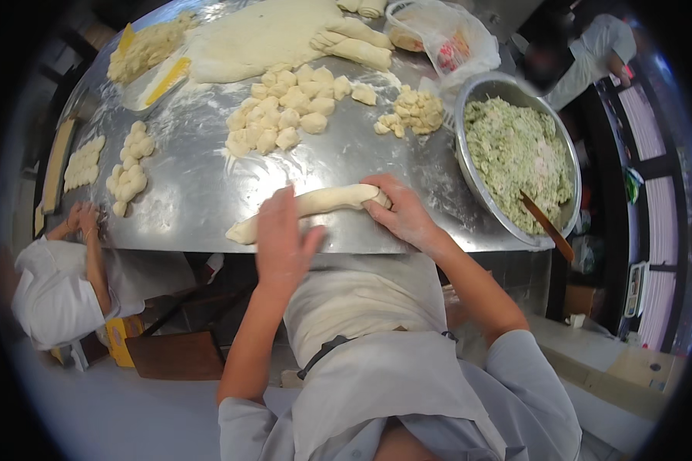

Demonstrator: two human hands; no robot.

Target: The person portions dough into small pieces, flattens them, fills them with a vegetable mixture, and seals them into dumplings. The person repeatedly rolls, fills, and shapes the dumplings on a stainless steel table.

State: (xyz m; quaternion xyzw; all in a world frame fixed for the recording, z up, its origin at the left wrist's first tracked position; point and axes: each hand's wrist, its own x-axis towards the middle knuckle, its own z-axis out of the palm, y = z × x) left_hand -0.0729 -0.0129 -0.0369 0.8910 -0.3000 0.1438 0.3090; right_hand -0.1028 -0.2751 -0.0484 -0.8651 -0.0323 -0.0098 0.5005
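A long rope of pale dough [334, 200] lies on the steel table [196, 190] near its front edge. My right hand [398, 210] grips the rope's right end between thumb and fingers. Over the left part of the rope is my left hand [282, 236], blurred, its thumb apart from the flat fingers; whether it touches the dough I cannot tell. Beyond the rope lie a heap of dough pieces [288, 106] and a smaller heap [412, 112]. A steel bowl [464, 155] of chopped green filling [516, 155] stands at the right, with a wooden spatula [545, 225] in it.
Farther back lie a dough sheet [254, 40], folded dough rolls [354, 46], a plastic bag [461, 46] and a scoop with a yellow scraper [167, 80]. Small dough balls [130, 173] sit at the left, near a co-worker's hands [83, 218]. Another person is at the upper right.
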